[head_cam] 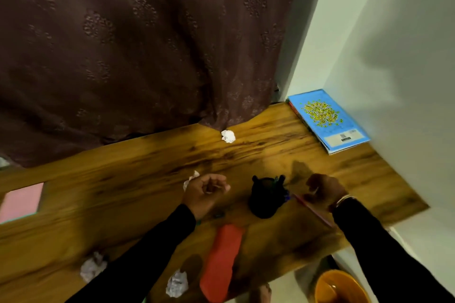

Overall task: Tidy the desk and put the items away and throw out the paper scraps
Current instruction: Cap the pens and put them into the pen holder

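On the wooden desk (pixel 123 179) stands a black pen holder (pixel 266 198) with pens in it. My right hand (pixel 322 190) is just right of it, shut on a thin red pencil (pixel 314 210) that slants down to the right. My left hand (pixel 205 192) hovers left of the holder with its fingers curled and nothing seen in it. Crumpled paper balls lie at the curtain's foot (pixel 228 136), behind my left hand (pixel 190 179), and near the front edge (pixel 93 267) (pixel 176 284). A red pouch (pixel 221 261) lies between my arms.
A blue book (pixel 328 120) lies on a stack against the white wall at the back right. A pink sheet (pixel 21 200) lies at the left edge. An orange bin (pixel 341 288) stands on the floor below the desk's front right. A brown curtain (pixel 135 44) hangs behind.
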A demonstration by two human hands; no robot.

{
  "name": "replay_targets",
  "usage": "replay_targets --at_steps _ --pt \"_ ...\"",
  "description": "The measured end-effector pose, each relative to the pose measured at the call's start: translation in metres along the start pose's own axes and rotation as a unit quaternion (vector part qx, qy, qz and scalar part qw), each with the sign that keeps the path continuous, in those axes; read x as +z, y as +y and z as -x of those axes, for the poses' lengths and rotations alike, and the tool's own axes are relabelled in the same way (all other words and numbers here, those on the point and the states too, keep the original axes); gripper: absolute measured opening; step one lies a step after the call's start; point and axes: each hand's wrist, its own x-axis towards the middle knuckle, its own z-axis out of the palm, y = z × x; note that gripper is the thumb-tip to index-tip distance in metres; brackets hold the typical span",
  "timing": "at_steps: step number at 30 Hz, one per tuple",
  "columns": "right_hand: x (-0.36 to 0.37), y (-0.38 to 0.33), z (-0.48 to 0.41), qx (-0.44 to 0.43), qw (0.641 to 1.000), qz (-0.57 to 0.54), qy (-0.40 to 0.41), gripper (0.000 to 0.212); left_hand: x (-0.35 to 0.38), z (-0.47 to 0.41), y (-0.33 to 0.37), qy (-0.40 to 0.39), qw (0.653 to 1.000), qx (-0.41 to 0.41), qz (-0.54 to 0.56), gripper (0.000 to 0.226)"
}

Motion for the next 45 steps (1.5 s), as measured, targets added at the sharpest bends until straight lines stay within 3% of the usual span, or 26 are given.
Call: replay_targets --at_steps 3,7,8,10,11,12,17,21,25,27,30,33,36,38,41,43,45 --pt "0.035 0.018 -0.001 -0.027 0.990 0.107 -0.087 0.047 0.021 -0.010 0.007 0.019 0.999 -0.011 -0.049 0.012" --pt "0.031 0.023 0.000 -0.068 0.992 0.098 -0.037 0.031 0.007 -0.025 -0.011 0.028 0.967 0.004 -0.253 0.027" --pt "0.025 0.020 0.004 -0.089 0.994 0.060 0.019 0.024 0.000 -0.027 -0.012 -0.009 0.947 0.002 -0.322 0.034" --pt "0.015 0.008 0.007 -0.134 0.983 -0.033 0.124 0.007 -0.010 -0.028 -0.021 -0.146 0.858 0.032 -0.492 0.044" --pt "0.008 -0.005 0.013 -0.149 0.973 -0.076 0.158 0.007 -0.011 -0.027 -0.024 -0.212 0.813 0.059 -0.539 0.044" --pt "-0.002 -0.021 0.021 -0.166 0.961 -0.130 0.179 0.008 -0.011 -0.025 -0.030 -0.247 0.797 0.077 -0.546 0.041" --pt "-0.035 -0.095 0.056 -0.293 0.862 -0.357 0.210 0.006 -0.009 -0.023 -0.047 -0.247 0.833 0.111 -0.483 0.025" --pt "-0.019 -0.120 0.065 -0.297 0.817 -0.480 0.115 0.009 -0.006 -0.024 -0.042 -0.242 0.825 0.118 -0.498 0.030" --pt "0.007 -0.120 0.061 -0.264 0.832 -0.482 0.076 0.021 -0.005 -0.024 -0.002 -0.077 0.936 0.148 -0.310 0.025" --pt "0.010 -0.114 0.057 -0.252 0.828 -0.488 0.111 0.026 0.002 -0.025 0.028 -0.014 0.962 0.167 -0.214 0.023" --pt "0.006 -0.094 0.049 -0.229 0.816 -0.506 0.161 0.039 0.029 -0.023 0.054 -0.023 0.930 0.290 -0.226 0.023" --pt "0.003 -0.081 0.046 -0.219 0.814 -0.503 0.189 0.045 0.062 -0.014 0.048 -0.047 0.883 0.347 -0.312 0.021" --pt "0.003 -0.082 0.047 -0.231 0.829 -0.471 0.195 0.023 0.069 -0.003 0.036 -0.054 0.875 0.335 -0.345 0.026" --pt "0.000 -0.085 0.049 -0.240 0.842 -0.439 0.200 0.013 0.051 -0.001 0.022 -0.021 0.901 0.296 -0.317 0.025" --pt "0.002 -0.094 0.053 -0.273 0.856 -0.393 0.198 0.009 0.001 0.002 -0.020 0.037 0.885 0.239 -0.399 0.026" --pt "0.005 -0.101 0.056 -0.283 0.859 -0.383 0.189 0.008 -0.040 0.012 -0.048 -0.020 0.861 0.146 -0.486 0.044" --pt "0.009 -0.112 0.056 -0.293 0.861 -0.373 0.183 0.007 -0.074 0.027 -0.064 -0.116 0.806 0.003 -0.580 0.072"
